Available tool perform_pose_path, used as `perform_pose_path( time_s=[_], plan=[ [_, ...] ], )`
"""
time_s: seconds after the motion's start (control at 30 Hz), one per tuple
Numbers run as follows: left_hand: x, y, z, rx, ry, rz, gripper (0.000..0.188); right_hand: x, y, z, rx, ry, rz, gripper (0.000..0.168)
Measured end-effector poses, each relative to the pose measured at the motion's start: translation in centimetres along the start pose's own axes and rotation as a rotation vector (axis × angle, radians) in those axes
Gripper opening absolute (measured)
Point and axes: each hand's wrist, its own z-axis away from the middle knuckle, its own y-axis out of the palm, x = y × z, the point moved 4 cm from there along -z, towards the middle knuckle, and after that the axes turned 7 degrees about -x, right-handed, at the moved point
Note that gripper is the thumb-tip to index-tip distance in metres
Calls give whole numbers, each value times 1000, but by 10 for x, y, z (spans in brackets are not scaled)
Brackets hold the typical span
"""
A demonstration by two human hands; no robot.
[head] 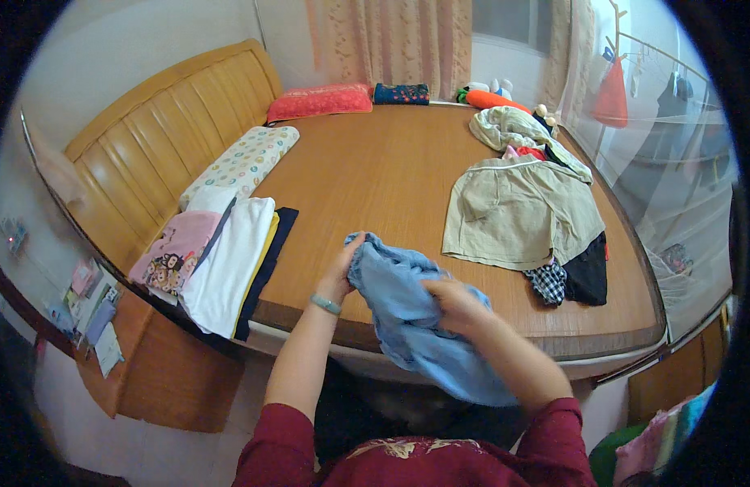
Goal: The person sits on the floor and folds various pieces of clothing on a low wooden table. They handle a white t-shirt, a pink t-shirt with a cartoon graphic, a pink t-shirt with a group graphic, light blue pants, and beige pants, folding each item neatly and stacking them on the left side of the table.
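Observation:
A light blue garment [399, 292], its exact kind unclear in the bunched cloth, hangs between my hands over the bed's near edge. My left hand [344, 265] grips it by the gathered upper left end. Slightly blurred, my right hand [457, 304] presses against the middle of the cloth, with its fingers partly hidden in the folds; whether it grips is unclear. Beige shorts [527, 210] lie spread to the right, on top of a black garment [587, 274] and a black-and-white checked cloth [546, 283]. At the left is a row of folded clothes, including a white one [231, 262].
A pink printed garment [180, 249] lies by the wooden headboard [186, 91]. Beyond it rest a patterned pillow [244, 161] and a red pillow [320, 102]. A crumpled pale garment [509, 128] and a carrot-shaped plush [493, 100] sit at the far right. Mosquito netting [649, 182] hangs along the right side.

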Motion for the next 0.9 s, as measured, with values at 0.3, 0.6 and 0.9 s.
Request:
perform_pose_path(
  time_s=[0.3, 0.6, 0.9],
  plan=[
    [-56, 26, -19, -279, 516, -441, 38, 168, -59, 47, -323, -769, 518, 25],
    [-36, -8, -37, -323, 738, -968, 41, 98, -156, -34, -499, -651, 847, 33],
    [-8, -25, -22, -241, 557, -956, 31, 76, -166, -31, -581, -530, 1086, 48]
  ],
)
